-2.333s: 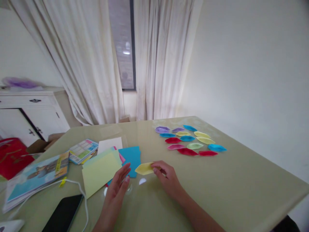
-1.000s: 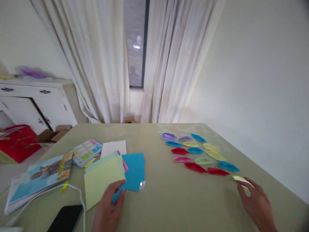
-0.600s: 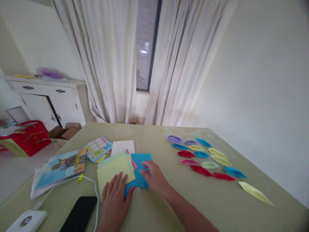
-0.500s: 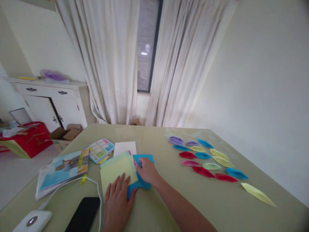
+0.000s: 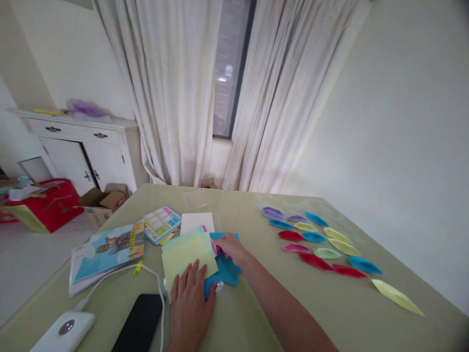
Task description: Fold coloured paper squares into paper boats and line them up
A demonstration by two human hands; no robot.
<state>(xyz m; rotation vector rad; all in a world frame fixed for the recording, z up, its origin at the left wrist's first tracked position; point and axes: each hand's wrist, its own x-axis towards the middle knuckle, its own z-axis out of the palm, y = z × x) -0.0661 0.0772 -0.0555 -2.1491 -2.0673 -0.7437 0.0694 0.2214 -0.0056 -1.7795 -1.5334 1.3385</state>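
Observation:
My left hand (image 5: 192,298) lies with fingers spread on a stack of square paper (image 5: 186,249), pale yellow on top with pale green and pink edges showing behind. Its thumb reaches the lower edge of blue paper (image 5: 229,271) that sticks out from beneath the stack. With bent fingers, my right hand (image 5: 232,248) pinches a pink paper (image 5: 215,248) at the stack's right edge; most of that sheet is hidden. A small shiny round thing (image 5: 219,286) shows by the left thumb; I cannot make out what it is.
Several folded paper pieces (image 5: 315,261) in mixed colours lie at right. At left are a booklet (image 5: 106,249), colourful cards (image 5: 163,224), a white power bank (image 5: 64,332) with a cable (image 5: 160,293), and a black phone (image 5: 139,322). Behind the stack lies a white square (image 5: 196,222).
The view has turned slightly, so most things sit farther right. My right hand is still at the stack's right edge, with more pink paper showing at its fingers. My left hand stays flat.

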